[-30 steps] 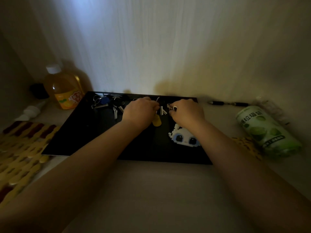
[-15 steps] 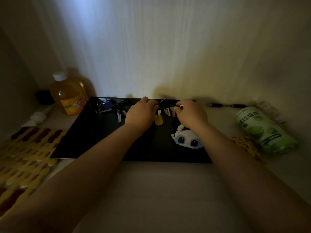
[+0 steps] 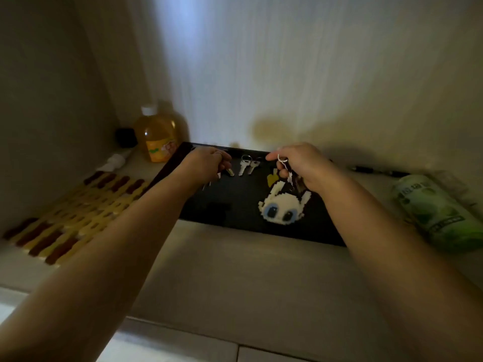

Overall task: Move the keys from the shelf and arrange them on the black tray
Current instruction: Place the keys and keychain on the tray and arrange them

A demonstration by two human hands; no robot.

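A black tray (image 3: 235, 212) lies on the shelf against the back wall. Two silver keys (image 3: 247, 165) on a ring rest side by side near its far edge. My left hand (image 3: 206, 164) is closed over a bunch of keys at the tray's far left; a brass key tip pokes out beside it. My right hand (image 3: 300, 165) pinches a key ring just above the tray, with a white pixel-bead charm (image 3: 283, 205) with blue eyes hanging from it and touching the tray. A yellow tag (image 3: 271, 177) lies beside that hand.
An orange juice bottle (image 3: 156, 137) and a small dark jar (image 3: 126, 137) stand at the back left. A yellow and dark red beaded mat (image 3: 70, 218) covers the left shelf. A green roll (image 3: 439, 218) lies at the right, a black pen (image 3: 376, 171) behind it.
Both hands have drifted apart, the left one toward the tray's left. Two silver keys now lie uncovered between them. My right hand has raised its key ring and charm.
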